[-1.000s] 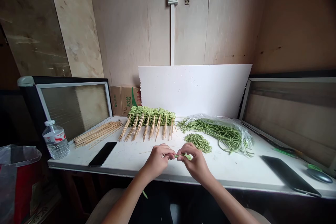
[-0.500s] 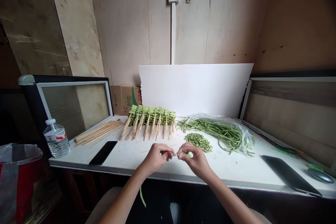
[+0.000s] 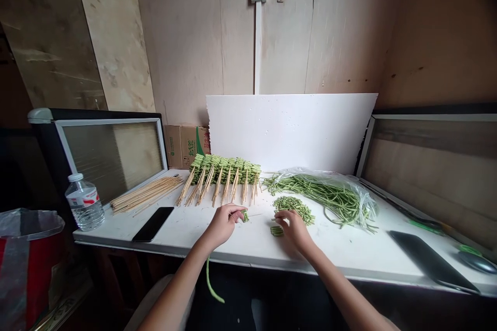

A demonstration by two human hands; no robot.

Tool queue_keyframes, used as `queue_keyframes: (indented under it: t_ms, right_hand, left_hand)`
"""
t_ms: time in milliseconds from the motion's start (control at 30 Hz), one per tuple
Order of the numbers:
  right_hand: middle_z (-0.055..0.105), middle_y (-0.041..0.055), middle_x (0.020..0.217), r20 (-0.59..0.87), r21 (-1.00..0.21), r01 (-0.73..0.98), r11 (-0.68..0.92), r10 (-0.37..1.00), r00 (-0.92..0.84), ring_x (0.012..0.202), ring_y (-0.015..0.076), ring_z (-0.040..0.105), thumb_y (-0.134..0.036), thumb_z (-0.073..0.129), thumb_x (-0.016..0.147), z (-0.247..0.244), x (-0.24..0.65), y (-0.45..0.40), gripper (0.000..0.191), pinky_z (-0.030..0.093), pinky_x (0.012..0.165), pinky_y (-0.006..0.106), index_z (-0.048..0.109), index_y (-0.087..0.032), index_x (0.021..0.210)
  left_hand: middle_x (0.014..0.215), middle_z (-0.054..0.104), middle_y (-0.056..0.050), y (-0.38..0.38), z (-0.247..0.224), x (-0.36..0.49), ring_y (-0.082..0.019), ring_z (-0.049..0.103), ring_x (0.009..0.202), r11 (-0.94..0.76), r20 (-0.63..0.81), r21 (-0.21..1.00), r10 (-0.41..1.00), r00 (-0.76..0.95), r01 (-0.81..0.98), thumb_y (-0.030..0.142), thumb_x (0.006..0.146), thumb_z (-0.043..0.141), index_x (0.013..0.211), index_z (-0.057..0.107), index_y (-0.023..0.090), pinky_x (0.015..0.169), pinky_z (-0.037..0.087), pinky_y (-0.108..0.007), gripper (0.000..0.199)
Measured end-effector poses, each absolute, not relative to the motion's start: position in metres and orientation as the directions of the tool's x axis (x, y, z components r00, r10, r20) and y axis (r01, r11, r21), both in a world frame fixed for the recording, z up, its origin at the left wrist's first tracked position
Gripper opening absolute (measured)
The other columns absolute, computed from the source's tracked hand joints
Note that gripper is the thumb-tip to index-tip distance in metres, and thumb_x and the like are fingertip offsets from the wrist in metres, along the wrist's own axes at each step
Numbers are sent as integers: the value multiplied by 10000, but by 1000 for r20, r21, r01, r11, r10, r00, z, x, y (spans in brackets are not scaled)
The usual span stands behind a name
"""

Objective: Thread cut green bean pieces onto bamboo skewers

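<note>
My left hand (image 3: pixel 225 225) is closed on a long green bean (image 3: pixel 212 284). The bean's tail hangs below my left forearm, over the table's front edge, and green ends (image 3: pixel 245 215) stick out at the fingertips. To the right, my right hand (image 3: pixel 293 228) is pinched, with a small green bean piece at its fingertips, partly hidden. Just below those fingertips lies a small row of cut bean pieces (image 3: pixel 276 231). Behind my right hand is a loose heap of cut pieces (image 3: pixel 297 207).
Skewered beans (image 3: pixel 227 168) are stacked at the back, beside bare wooden skewers (image 3: pixel 145 194). A plastic bag of long beans (image 3: pixel 330 194) lies right. Also on the table (image 3: pixel 240 243) are a black phone (image 3: pixel 153 224), a water bottle (image 3: pixel 84 201) and a dark flat device (image 3: pixel 430 258).
My hands have moved apart: the left slightly left and up, the right to the right towards the heap. The row of cut pieces shows more clearly, and more of the bean's tail hangs in view.
</note>
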State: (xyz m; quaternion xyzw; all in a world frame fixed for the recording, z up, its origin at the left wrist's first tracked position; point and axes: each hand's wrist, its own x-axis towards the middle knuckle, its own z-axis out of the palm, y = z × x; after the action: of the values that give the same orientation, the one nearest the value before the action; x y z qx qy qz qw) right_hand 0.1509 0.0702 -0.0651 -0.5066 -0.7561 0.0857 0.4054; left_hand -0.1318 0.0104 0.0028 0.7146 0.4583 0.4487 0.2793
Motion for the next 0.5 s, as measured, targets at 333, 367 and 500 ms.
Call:
queue_keyframes:
  t_ms: [333, 367, 500]
  right_hand:
    - [726, 106, 944, 591, -396, 714, 578, 755, -283, 949, 292, 565, -263, 530, 973, -71, 152, 72, 298, 470, 854, 431, 803, -218, 864]
    - [727, 104, 960, 589, -395, 707, 587, 752, -295, 952, 289, 565, -266, 521, 981, -70, 153, 72, 304, 472, 857, 430, 803, -220, 879]
    - [727, 98, 968, 572, -380, 708, 595, 752, -326, 958, 284, 568, -269, 471, 1009, -69, 154, 71, 347, 476, 851, 425, 799, -222, 908]
  left_hand:
    - [979, 714, -93, 11, -1, -125, -177, 624, 780, -439, 395, 789, 899, 192, 430, 313, 962, 531, 1114, 787, 157, 782, 532, -328, 336]
    - [991, 703, -93, 10, -1, -125, -181, 633, 800, -448, 401, 777, 894, 201, 442, 318, 964, 533, 1106, 792, 166, 795, 532, -331, 332]
    - [982, 685, -88, 7, 1, -121, -193, 653, 847, -458, 409, 769, 888, 207, 446, 293, 947, 561, 1084, 799, 174, 813, 535, -336, 300]
